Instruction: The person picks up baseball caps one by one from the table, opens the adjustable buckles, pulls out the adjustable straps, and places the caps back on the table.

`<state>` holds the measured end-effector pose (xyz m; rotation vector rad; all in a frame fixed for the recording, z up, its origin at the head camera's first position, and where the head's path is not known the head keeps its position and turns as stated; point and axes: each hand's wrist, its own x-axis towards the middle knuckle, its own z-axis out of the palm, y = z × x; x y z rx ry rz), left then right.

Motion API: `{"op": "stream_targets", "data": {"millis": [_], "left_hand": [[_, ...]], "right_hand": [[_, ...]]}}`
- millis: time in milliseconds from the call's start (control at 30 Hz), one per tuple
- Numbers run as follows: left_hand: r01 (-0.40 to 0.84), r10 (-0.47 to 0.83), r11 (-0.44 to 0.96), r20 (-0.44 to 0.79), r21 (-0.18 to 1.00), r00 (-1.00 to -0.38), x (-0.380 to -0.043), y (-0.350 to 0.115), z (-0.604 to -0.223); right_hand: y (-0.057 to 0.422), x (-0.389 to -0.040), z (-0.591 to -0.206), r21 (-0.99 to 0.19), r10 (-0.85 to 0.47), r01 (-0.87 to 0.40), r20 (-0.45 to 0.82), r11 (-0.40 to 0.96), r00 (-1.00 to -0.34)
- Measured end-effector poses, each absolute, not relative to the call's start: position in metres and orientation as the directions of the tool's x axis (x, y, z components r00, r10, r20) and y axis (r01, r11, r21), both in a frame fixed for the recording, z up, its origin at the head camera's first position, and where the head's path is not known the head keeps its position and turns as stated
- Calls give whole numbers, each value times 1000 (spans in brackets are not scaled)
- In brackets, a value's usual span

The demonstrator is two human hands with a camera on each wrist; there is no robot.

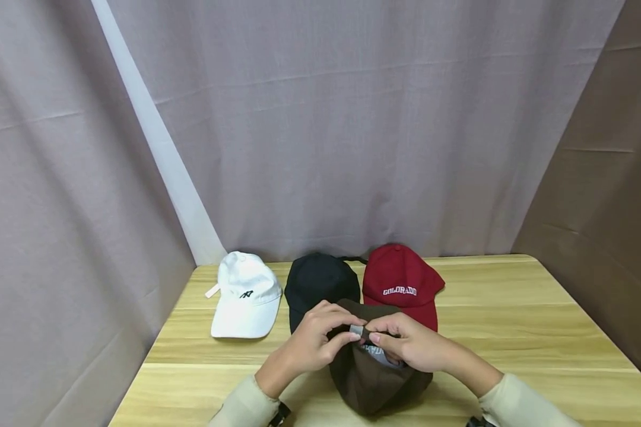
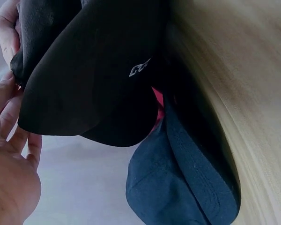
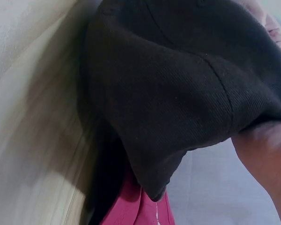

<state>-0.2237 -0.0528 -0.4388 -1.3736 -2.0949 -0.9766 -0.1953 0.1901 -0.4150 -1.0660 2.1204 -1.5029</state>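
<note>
A dark brown cap (image 1: 371,385) with pale lettering is held between both hands at the front of the table. The left hand (image 1: 320,338) pinches the cap's edge beside a small grey tab (image 1: 356,330), thumb and forefinger together. From the other side, the right hand (image 1: 408,341) pinches the same edge just right of the tab. In the left wrist view the cap's dark cloth (image 2: 89,70) fills the upper part, with fingers at its edge. The right wrist view shows the seamed crown (image 3: 178,93), which hides most of the right hand's fingers.
Behind the brown cap, a black cap (image 1: 320,284) and a red cap (image 1: 397,276) lettered COLORADO sit side by side, partly covered. A white cap (image 1: 248,296) lies to the left on the wooden table (image 1: 513,320). Grey curtain (image 1: 326,148) hangs along the table's back edge.
</note>
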Motion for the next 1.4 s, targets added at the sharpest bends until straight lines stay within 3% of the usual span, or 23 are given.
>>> {"op": "stream_targets", "data": {"millis": [233,433,667,1100,1400], "left_hand": [[914,597,254,692,317,-406,-223,-51,-438],[917,587,272,705,292,-399,-226,-52,-435],[925,592,280,713,256,-376,-225,-51,-434],[895,537,249,716,371,-446,-219,-50,-438],[928,515,258,774,269,-368,-221,-50,-439]], "right_hand": [[194,-195,-416,-899,-727,-412,185,146,-661],[193,-192,-418,-828,-623,-502,260,249,-738],[180,-189,-416,-808,-502,-475,268,348,-823],[179,-191,-420,-849,-480,-445,275,286,-833],[175,-187,-421,-858,-433,-439,300,268,-850]]}}
